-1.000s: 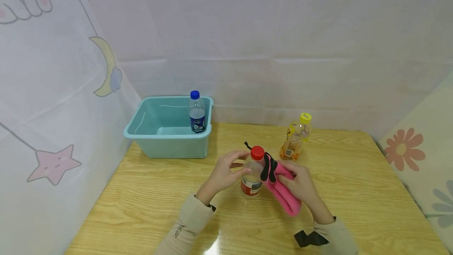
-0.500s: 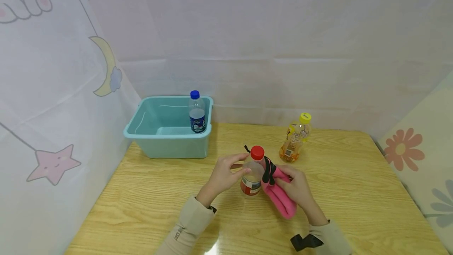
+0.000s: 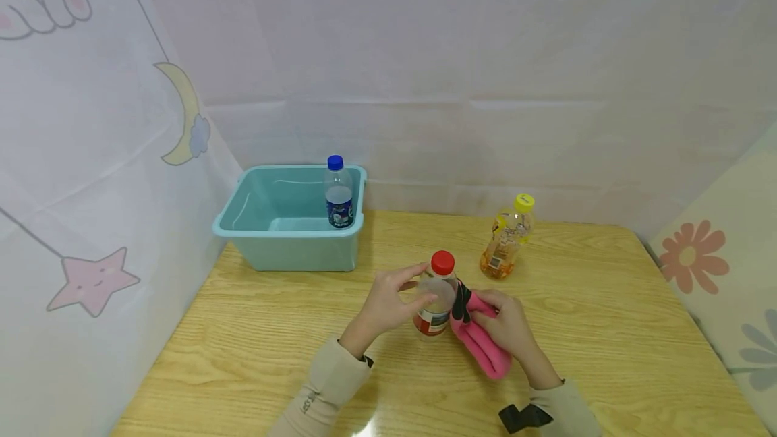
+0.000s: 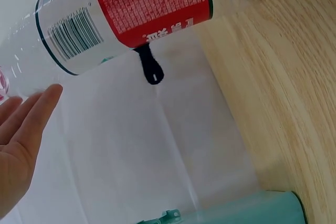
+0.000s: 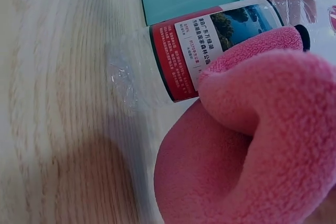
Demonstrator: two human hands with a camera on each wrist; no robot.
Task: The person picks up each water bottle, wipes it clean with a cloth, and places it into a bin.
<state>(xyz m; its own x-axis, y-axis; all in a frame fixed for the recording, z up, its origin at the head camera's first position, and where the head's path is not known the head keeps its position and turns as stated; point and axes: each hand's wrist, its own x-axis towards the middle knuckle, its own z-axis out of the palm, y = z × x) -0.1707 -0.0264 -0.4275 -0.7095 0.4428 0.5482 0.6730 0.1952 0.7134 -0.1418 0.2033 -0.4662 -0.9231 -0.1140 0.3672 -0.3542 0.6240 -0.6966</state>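
Observation:
An upright clear plastic bottle [image 3: 432,321] with a red cap and a red-and-white label stands on the wooden table. My left hand [image 3: 388,302] is at its upper part, with the index finger on the far side and the thumb across the near side. In the left wrist view the fingers [image 4: 37,114] are fairly straight, their tips right at the bottle's shoulder. My right hand [image 3: 506,326] grips a folded pink fleecy cloth item [image 3: 482,346] with black straps [image 3: 463,302]. This pink item lies against the bottle's right side; in the right wrist view it overlaps the label.
A light-blue plastic basin [image 3: 291,251] stands at the back left, with a blue-capped Pepsi bottle [image 3: 338,201] upright inside it. Behind my right hand, a yellow-capped bottle [image 3: 504,245] holds some amber liquid. A white fabric backdrop [image 3: 425,86] hangs behind the table [image 3: 607,329].
My right hand has moved slightly down and left with the pink item, whose strap end now hardly shows behind the bottle. The left hand has barely shifted.

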